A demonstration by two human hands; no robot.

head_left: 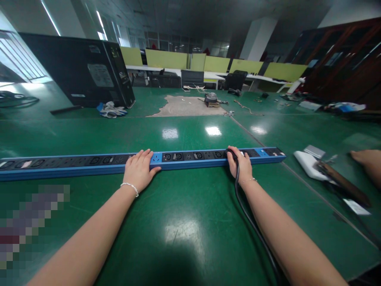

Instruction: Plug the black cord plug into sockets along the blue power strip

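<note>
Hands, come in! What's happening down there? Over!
Left hand resting on strip. Right hand gripping plug at strip. Cord beside right arm, possible snag. Another person's hand, far right.

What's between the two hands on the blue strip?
Head view: between left hand and right hand, a blue outlet section, then a row of black outlets.

White glare spots the green tabletop [190,194]; daylight enters at left, the dim ceiling [190,18] blurred.

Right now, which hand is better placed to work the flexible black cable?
Likely the right hand: it holds the black cable at the long blue-and-black socket strip, while the left hand rests elsewhere on it.
</note>
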